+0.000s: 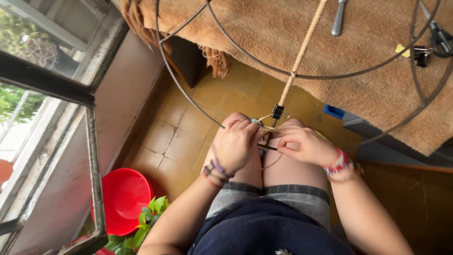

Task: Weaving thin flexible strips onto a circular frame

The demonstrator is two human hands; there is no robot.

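Head view: the left hand (234,144) and right hand (304,145) pinch thin tan cord (270,128) closed around a dark round wire frame (188,97) over the knees, just off the desk (377,85) edge, beside a black binder clip (278,111). A red plastic basin (123,193) stands on open floor by the window.
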